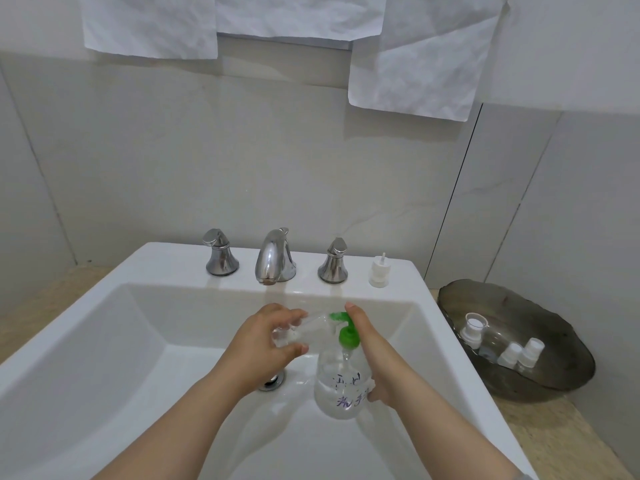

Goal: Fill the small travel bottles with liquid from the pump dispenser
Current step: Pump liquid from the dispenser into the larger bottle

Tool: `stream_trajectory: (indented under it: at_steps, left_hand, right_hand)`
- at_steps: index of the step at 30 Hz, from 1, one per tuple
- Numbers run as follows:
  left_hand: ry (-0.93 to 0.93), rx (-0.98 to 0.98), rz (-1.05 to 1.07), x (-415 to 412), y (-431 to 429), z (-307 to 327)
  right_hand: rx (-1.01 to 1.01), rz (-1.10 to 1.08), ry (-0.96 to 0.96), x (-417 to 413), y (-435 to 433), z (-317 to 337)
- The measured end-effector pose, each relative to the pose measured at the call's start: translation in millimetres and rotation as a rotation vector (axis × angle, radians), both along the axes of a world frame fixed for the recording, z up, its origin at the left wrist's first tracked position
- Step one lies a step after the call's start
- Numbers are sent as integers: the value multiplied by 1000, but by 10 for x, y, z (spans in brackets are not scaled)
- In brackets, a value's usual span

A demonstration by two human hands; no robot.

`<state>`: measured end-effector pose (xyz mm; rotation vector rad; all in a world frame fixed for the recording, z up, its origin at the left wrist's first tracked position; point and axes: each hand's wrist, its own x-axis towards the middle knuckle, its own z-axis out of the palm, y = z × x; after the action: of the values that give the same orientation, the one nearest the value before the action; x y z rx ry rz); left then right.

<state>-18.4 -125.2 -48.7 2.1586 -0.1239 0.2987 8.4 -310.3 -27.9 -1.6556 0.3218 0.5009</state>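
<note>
The small bottle (pixel 297 328) was tilted over the sink (pixel 138 271), its mouth at the green nozzle (pixel 337 317) of the pump dispenser (pixel 341 386). The left hand (pixel 263 344) gripped the bottle with curled fingers. The right hand (pixel 375 362) gripped the dispenser, forefinger on the pump. More capped bottles (pixel 509 353) lay in a dark dish (pixel 467 289) on the bench (pixel 554 441).

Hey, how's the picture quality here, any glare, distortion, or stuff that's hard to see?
Head view: the wide lens bows the sink rim and the wall seams; light is soft, with faint arm shadows in the basin; the faucet shows bright reflections; the clear bottle in the left hand and dispenser in the right hand blend into the white.
</note>
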Motion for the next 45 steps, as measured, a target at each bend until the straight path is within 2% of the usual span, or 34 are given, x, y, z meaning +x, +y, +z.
stream_trajectory:
  at_steps: [12,22,27,32,40,45]
  left_hand:
    - [53,71,-7,-1,5,-50]
    - [45,42,-17,-6,5,-53]
    - [2,-13,-14,12,17,-6]
    - [-10,-12,-17,11,3,14]
    - [-13,-12,-12,3,7,13]
    - [-3,12,-17,-3,8,1]
  right_hand:
    - [-70,-1,-41,-23,-6,14]
    - [-142,2,-77,-37,-11,-30]
    - [-45,57,-43,43,-26,-9]
    - [-134,35,-81,116,-58,-16]
    - [10,64,60,39,-42,-27]
    - [45,49,30,-18,-35,9]
